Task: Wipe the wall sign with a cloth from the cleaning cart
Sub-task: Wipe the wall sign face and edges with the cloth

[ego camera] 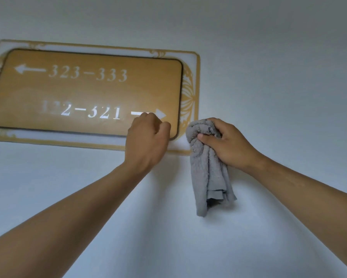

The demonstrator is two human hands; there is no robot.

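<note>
Gold sign [88,91], one, on the wall [268,57]; one grey cloth [208,167] bunched in the right hand [226,143]'s grip; left hand [146,139] curled closed, empty, over the sign's lower corner.

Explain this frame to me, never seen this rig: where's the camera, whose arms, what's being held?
There is no robot here. A person wears one wide-angle camera on the head, so the single picture looks forward along their own two bare arms at a pale wall.

On the wall hangs a gold direction sign with a clear ornate border. It reads 323-333 with a left arrow; the lower line ends in 321 with a right arrow, and its first digits are washed out by glare.

The right hand grips a bunched grey cloth at the sign's lower right corner; most of the cloth hangs below. The left hand is loosely curled, holds nothing visible, and sits over the sign's lower right area.
</note>
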